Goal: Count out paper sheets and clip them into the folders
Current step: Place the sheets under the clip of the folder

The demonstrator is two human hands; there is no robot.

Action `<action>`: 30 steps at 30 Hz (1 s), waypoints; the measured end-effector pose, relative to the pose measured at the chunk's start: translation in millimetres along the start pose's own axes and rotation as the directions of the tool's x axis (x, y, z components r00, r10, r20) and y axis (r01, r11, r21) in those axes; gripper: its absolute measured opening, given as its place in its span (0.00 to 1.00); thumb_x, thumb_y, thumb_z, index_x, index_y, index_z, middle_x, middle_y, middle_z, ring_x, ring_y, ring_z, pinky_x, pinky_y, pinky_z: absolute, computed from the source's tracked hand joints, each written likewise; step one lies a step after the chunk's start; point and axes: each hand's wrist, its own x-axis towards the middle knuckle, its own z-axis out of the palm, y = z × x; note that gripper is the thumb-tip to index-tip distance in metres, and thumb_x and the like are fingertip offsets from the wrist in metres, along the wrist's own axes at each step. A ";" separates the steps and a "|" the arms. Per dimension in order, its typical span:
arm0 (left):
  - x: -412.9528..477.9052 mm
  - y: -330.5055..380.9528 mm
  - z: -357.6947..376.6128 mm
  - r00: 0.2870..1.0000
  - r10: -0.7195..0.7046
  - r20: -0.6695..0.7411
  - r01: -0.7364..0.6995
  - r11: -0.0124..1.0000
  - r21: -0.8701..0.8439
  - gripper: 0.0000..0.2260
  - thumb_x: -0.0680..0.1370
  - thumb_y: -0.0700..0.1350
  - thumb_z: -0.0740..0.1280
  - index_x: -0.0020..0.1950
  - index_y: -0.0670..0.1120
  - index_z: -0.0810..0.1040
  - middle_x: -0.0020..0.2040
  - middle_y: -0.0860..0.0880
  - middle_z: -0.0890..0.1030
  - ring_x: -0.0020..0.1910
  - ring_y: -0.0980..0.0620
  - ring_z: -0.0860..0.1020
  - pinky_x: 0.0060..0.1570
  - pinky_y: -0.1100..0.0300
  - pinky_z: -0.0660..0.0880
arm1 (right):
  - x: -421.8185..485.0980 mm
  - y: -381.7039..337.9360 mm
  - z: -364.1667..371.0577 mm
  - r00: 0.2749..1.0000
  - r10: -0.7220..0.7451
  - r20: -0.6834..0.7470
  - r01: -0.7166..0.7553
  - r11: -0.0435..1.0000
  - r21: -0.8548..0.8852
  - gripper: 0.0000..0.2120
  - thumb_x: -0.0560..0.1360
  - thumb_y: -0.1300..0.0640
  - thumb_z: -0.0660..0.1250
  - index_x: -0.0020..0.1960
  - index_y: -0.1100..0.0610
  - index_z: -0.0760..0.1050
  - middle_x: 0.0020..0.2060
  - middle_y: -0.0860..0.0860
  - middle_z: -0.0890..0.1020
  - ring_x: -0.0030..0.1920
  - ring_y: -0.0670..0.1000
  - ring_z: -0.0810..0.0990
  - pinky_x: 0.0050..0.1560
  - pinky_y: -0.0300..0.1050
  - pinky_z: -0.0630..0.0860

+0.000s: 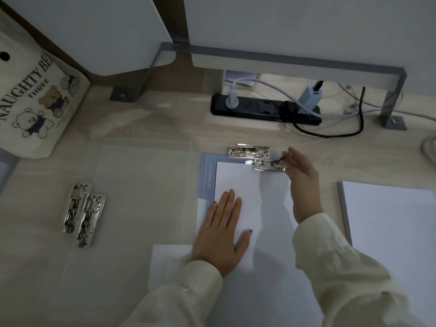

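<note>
On blue folder [207, 175], left hand [221, 234] flat on sheets [250, 185], right hand [304, 182] at clip [269, 165]

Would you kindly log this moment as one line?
left hand: flat on paper sheets | right hand: at clip | folder: open on desk

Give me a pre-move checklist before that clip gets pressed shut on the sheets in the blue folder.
1. Left hand flat on the paper sheets, pinning them: ok.
2. Right hand at the clip by the folder's top edge: ok.
3. Sheets' top edge under the clip: cannot tell, the clip covers it.
4. Sheets square on the blue folder: ok, its left margin shows evenly.
5. Sheet count correct: cannot tell.
6. Spare clips clear of the work, far left: ok.
</note>
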 end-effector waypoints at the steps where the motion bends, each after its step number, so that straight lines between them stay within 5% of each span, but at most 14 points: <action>1: 0.1 -0.1 0.0 1.000 -0.004 0.001 0.004 1.000 -0.007 0.29 0.79 0.59 0.48 0.76 0.45 0.52 0.77 0.47 0.55 0.75 0.52 0.48 0.71 0.57 0.45 | -2.4 3.2 5.5 0.999 -0.035 0.040 0.038 0.997 -0.070 0.23 0.73 0.74 0.53 0.65 0.60 0.70 0.57 0.54 0.77 0.57 0.49 0.75 0.59 0.34 0.68; 6: 0.9 0.3 0.3 0.999 -0.036 0.024 0.036 0.999 0.008 0.29 0.78 0.61 0.45 0.76 0.47 0.52 0.76 0.48 0.57 0.76 0.49 0.54 0.71 0.53 0.42 | -10.9 16.0 22.2 0.965 -0.189 0.183 0.253 0.853 -0.457 0.28 0.72 0.75 0.51 0.67 0.56 0.69 0.63 0.49 0.72 0.61 0.43 0.68 0.53 0.14 0.58; 11: 2.9 -1.7 3.7 0.999 -0.037 0.019 0.037 0.999 -0.023 0.30 0.78 0.61 0.45 0.76 0.47 0.52 0.76 0.49 0.54 0.75 0.53 0.47 0.71 0.54 0.39 | -5.3 32.3 26.7 0.872 -0.354 0.339 0.485 0.525 -0.699 0.24 0.76 0.69 0.54 0.70 0.57 0.66 0.67 0.57 0.71 0.67 0.58 0.68 0.66 0.48 0.68; 15: 3.1 -1.1 1.5 0.998 -0.040 0.045 0.040 0.999 -0.011 0.29 0.78 0.61 0.45 0.75 0.46 0.55 0.76 0.47 0.59 0.75 0.51 0.53 0.71 0.52 0.41 | -3.4 40.5 29.8 0.855 -0.282 0.435 0.514 0.352 -0.782 0.22 0.79 0.55 0.52 0.72 0.56 0.63 0.70 0.59 0.67 0.72 0.60 0.62 0.71 0.53 0.63; 25: 4.6 1.2 -5.3 0.996 -0.055 0.067 0.055 0.998 0.013 0.30 0.78 0.61 0.43 0.74 0.45 0.58 0.74 0.46 0.63 0.73 0.47 0.62 0.70 0.53 0.46 | 0.0 45.5 38.4 0.865 -0.188 0.466 0.501 0.265 -0.824 0.22 0.81 0.55 0.47 0.75 0.55 0.54 0.76 0.57 0.55 0.76 0.57 0.48 0.76 0.49 0.51; 30: 2.5 0.9 -5.2 0.997 -0.060 0.057 0.060 0.998 -0.007 0.30 0.78 0.61 0.45 0.75 0.46 0.56 0.76 0.48 0.57 0.76 0.51 0.53 0.72 0.57 0.43 | -2.3 45.8 34.3 0.853 -0.155 0.499 0.522 0.291 -0.802 0.24 0.80 0.55 0.42 0.75 0.53 0.49 0.76 0.55 0.51 0.77 0.54 0.45 0.76 0.47 0.47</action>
